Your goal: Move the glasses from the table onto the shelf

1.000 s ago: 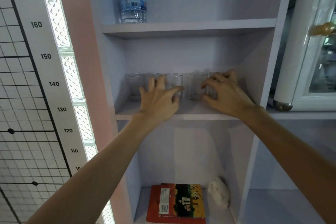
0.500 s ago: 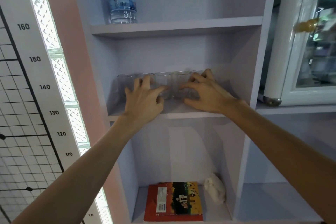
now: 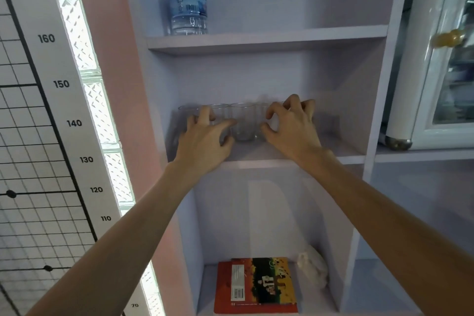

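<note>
Several clear glasses stand in a row on the middle shelf of a pale cabinet. One glass shows fully between my hands. My left hand lies with spread fingers against the left glasses, thumb reaching toward the middle one. My right hand is curled, claw-like, around the rightmost glass, which it mostly hides. Both hands reach in from the front at shelf height.
A water bottle stands on the upper shelf. On the bottom shelf lie a red book and a white bag. A glass-door cabinet is to the right, and a height chart on the left wall.
My right hand has slid left along the shelf with the rightmost glass, closing the gap in the row. My left hand stays on the left glasses. The view shifted slightly.
</note>
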